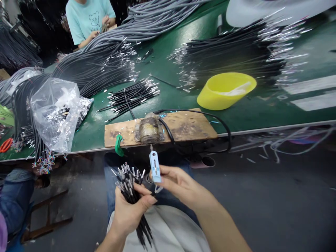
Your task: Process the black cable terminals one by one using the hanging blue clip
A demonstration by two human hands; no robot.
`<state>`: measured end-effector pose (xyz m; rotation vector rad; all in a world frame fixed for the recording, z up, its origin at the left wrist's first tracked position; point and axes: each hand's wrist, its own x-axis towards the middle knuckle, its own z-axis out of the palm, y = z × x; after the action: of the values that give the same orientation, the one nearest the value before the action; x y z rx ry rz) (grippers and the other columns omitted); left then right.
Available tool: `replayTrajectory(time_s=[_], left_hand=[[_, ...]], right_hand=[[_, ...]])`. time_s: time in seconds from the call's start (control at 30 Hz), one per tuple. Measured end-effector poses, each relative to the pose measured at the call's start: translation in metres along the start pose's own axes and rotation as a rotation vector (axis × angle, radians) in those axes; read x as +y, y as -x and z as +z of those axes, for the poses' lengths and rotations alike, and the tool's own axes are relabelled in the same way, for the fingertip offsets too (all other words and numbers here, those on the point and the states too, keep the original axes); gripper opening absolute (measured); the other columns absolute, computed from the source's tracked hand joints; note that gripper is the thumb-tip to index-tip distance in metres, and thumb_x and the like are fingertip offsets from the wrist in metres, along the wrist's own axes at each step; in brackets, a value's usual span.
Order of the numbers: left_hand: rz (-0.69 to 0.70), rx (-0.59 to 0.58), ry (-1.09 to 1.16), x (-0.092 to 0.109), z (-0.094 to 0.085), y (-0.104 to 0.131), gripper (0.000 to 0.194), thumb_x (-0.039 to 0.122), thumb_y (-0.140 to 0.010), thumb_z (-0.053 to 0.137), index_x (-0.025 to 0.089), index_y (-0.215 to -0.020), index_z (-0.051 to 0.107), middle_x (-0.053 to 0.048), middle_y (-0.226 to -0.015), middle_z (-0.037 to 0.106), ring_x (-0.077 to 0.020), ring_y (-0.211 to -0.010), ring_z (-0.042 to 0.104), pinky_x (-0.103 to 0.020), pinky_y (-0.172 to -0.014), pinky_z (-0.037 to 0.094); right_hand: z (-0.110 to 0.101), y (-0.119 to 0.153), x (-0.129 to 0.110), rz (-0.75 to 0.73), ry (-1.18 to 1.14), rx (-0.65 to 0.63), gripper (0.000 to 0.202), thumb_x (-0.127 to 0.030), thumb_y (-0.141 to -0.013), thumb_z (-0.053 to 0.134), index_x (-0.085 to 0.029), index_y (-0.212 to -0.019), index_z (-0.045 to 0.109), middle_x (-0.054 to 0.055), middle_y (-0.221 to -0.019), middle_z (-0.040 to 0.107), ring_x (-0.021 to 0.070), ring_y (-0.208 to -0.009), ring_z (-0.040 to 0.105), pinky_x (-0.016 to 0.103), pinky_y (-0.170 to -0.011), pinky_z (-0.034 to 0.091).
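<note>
My left hand (128, 211) is wrapped round a bundle of short black cables (130, 187) with silvery stripped ends pointing up, held above my lap. Just to its right, my right hand (178, 183) pinches near the lower end of a light blue plastic tool (155, 166). The top of this tool meets the metal shaft of a small motor (149, 128) at the table's front edge. That motor is fixed on a worn wooden board (183, 126). Whether my right fingers also hold a cable is too small to tell.
A green clamp (119, 145) grips the board's front. Behind lie a small cable pile (133, 96), a yellow container (225, 91) and long cable bundles (231, 52). A plastic bag (56, 113) lies left. A person (89, 21) works across the green table (162, 98).
</note>
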<state>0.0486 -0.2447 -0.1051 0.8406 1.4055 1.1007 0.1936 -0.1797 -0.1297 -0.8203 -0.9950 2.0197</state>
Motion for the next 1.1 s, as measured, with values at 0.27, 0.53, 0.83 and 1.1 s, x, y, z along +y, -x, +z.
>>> replayTrajectory(time_s=[0.27, 0.53, 0.83, 1.1], left_hand=[[0.158, 0.104, -0.076, 0.006, 0.001, 0.006, 0.011, 0.023, -0.063, 0.074, 0.015, -0.061, 0.067, -0.002, -0.057, 0.060, -0.0130, -0.056, 0.052, -0.025, -0.057, 0.045], [0.204, 0.121, -0.055, 0.005, 0.016, -0.006, 0.013, 0.026, -0.066, 0.072, 0.015, -0.060, 0.067, -0.002, -0.057, 0.061, -0.0145, -0.055, 0.055, -0.027, -0.057, 0.046], [0.132, 0.149, -0.053, -0.001, 0.011, 0.009, 0.015, 0.029, -0.060, 0.076, 0.016, -0.057, 0.069, -0.002, -0.053, 0.060, -0.0138, -0.053, 0.053, -0.026, -0.056, 0.047], [0.025, 0.223, -0.041, -0.012, 0.003, 0.007, 0.023, 0.029, -0.070, 0.068, 0.014, -0.086, 0.075, -0.009, -0.079, 0.072, -0.0180, -0.064, 0.063, -0.028, -0.062, 0.052]], right_hand=[[0.020, -0.023, -0.029, -0.075, -0.145, 0.166, 0.045, -0.057, -0.055, 0.074, -0.014, -0.051, 0.059, -0.002, -0.049, 0.049, 0.0078, -0.046, 0.039, 0.021, -0.043, 0.029], [0.025, -0.017, -0.005, 0.045, -0.524, 0.169, 0.036, -0.049, -0.061, 0.075, -0.015, -0.072, 0.070, 0.002, -0.060, 0.064, 0.0118, -0.052, 0.054, 0.023, -0.051, 0.043], [0.002, -0.005, 0.039, 0.000, -0.506, 0.287, 0.043, -0.061, -0.066, 0.064, -0.018, -0.070, 0.068, 0.003, -0.064, 0.064, 0.0144, -0.055, 0.053, 0.028, -0.053, 0.043], [0.047, 0.031, 0.111, 0.100, -0.229, 0.324, 0.041, -0.056, -0.075, 0.057, -0.019, -0.083, 0.071, 0.009, -0.076, 0.071, 0.0245, -0.075, 0.065, 0.036, -0.067, 0.051]])
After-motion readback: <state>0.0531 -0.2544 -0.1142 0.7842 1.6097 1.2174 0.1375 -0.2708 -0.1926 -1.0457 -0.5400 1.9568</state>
